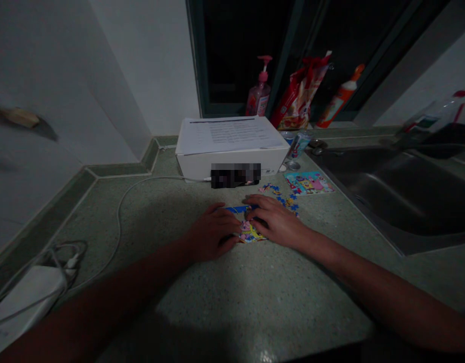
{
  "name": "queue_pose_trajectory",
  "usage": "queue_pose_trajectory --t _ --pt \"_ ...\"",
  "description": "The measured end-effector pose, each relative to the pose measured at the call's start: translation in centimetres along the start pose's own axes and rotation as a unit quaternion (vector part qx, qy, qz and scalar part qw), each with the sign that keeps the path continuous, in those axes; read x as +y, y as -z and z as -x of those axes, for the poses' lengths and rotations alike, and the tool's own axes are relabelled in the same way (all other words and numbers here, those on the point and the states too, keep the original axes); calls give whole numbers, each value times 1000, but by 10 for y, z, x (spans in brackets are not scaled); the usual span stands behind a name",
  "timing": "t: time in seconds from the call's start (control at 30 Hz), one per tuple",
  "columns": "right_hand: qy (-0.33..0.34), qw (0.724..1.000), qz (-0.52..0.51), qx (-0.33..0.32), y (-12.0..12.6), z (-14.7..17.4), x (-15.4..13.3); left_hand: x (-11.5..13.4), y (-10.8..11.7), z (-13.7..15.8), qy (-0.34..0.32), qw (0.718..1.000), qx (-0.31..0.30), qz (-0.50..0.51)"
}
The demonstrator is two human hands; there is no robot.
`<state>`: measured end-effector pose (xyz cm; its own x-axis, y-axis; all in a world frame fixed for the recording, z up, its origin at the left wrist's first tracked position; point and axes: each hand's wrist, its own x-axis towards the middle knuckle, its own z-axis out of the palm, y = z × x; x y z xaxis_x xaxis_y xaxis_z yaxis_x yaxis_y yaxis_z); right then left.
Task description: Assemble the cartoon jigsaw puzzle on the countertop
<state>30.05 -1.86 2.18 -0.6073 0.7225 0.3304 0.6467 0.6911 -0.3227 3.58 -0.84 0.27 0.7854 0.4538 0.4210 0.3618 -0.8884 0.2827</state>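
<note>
A partly joined jigsaw puzzle (250,234) lies flat on the counter between my two hands, with a blue strip along its far side and yellow and pink shapes nearer me. My left hand (216,231) rests at its left edge, fingers stretched out and thumb apart. Over the right part of the puzzle is my right hand (277,220), its fingers spread and slightly bent, fingertips on the pieces; they cover part of the picture. Loose puzzle pieces (290,201) are scattered just beyond my right hand. Behind them lies a colourful picture card (309,183) with cartoon figures.
A white box (232,157) with a printed sheet on top stands behind; a phone (235,176) on a cable leans against it. A can (299,145) stands beside the box. The sink (402,186) is right, a white power adapter (32,292) left, a pump bottle (258,93) behind.
</note>
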Motion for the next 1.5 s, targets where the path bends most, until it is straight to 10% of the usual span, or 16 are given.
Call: queue_pose_trajectory --t 1.5 --pt "-33 999 -15 -2 -3 -2 -1 -5 -6 2 -29 999 13 6"
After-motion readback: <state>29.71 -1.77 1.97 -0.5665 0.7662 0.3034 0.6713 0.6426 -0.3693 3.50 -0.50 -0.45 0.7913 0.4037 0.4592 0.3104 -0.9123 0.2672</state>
